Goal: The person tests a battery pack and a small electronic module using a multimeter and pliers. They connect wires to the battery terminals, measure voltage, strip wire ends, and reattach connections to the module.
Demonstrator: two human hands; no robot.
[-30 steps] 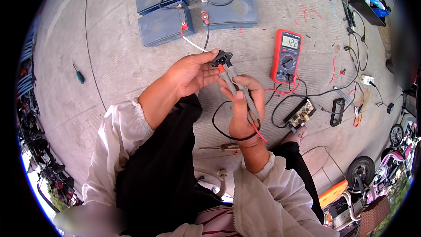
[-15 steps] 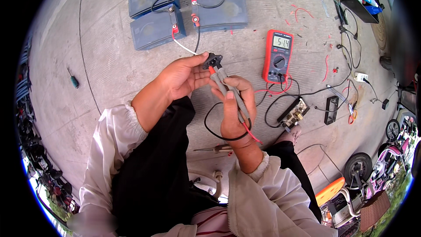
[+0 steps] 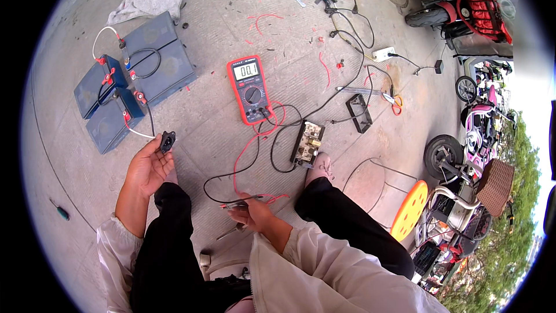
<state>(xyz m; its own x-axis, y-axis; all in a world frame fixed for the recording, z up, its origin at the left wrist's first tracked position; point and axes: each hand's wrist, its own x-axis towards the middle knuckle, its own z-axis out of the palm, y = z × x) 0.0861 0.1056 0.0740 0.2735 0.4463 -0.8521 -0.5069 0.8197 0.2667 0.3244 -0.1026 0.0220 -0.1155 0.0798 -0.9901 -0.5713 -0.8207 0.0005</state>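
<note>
As blk. socket (image 3: 168, 141) is pinched in L hand (image 3: 147, 171), meter leads (image 3: 235, 175) appear grasped in R hand (image 3: 253, 214), apart from socket. Linking of batteries (image 3: 156, 46), beyond L grip, is judged done; circuit bd. (image 3: 308, 142), fwd.-right of R grip, is not yet cased.

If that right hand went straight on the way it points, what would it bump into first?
Pointing leftward, the right hand would probably meet the left leg first, though depth is unclear and it might pass above.
</note>
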